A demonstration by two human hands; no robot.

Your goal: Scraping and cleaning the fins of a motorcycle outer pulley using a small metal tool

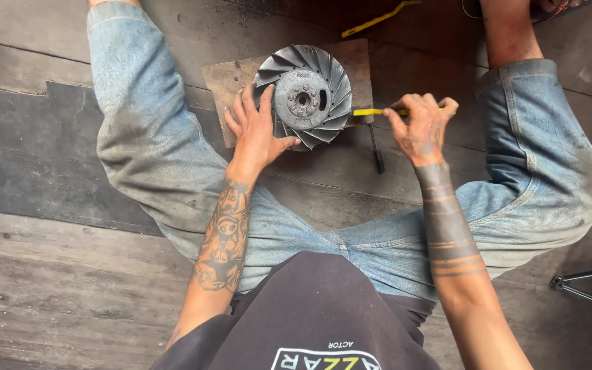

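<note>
Finned rotor (304, 96) sits on a small board (231, 79) on the plank floor (49, 274), overhanging its near edge.
Left hand (258, 130) rests spread on the fins, gripping nothing; right hand (423, 123) pinches a yellow-handled tool (371, 112) at the rim. Judged risk: unclamped rotor turns, tool slips toward fingers.

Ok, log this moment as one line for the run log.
left hand: steadying finned fan wheel | right hand: gripping yellow-handled tool, tip at wheel rim | wheel on flat board | floor: dark rod
</note>
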